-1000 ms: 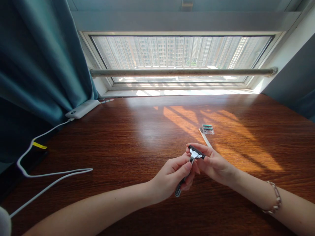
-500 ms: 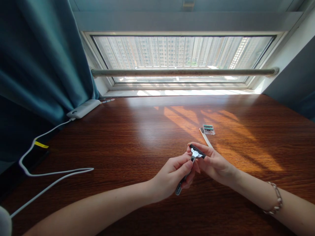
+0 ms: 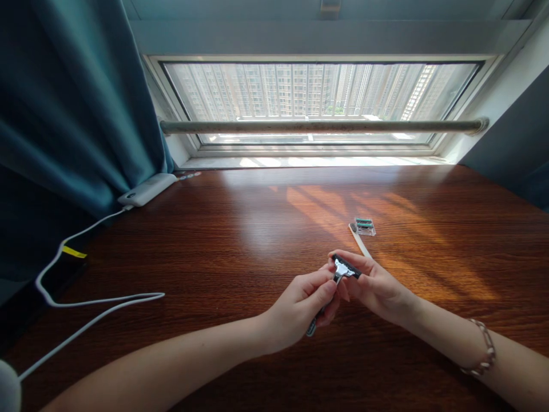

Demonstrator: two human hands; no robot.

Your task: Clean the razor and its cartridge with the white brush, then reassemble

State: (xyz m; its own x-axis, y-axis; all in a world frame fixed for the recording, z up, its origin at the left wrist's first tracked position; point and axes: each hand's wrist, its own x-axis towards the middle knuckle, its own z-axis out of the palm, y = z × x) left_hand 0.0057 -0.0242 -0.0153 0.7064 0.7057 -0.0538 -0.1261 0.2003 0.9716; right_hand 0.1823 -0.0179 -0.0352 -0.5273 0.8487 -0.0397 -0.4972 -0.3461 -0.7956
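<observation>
Above the front of the table I hold a razor (image 3: 342, 269) with a silver neck and a dark head. My left hand (image 3: 306, 297) is closed around its handle, whose end sticks out below the fingers. My right hand (image 3: 375, 285) grips the razor's head at its two ends, thumb on the near end and fingers at the far one. Just beyond the right hand lies a toothbrush (image 3: 361, 242) with a pale handle and dark bristles; its lower end is hidden behind that hand. Touching or nearly touching the bristles is a clear case (image 3: 365, 227) with green-striped blade cartridges.
The brown wooden table (image 3: 223, 240) reaches to the window sill. At the left, a white power bank (image 3: 148, 190) with a white cable (image 3: 98, 301) lies by the blue curtain (image 3: 86, 103). A metal rail (image 3: 317, 127) crosses the window.
Both hands keep their hold on the razor. Its head has shifted very slightly right and the handle's end sits a little higher. The other things look the same.
</observation>
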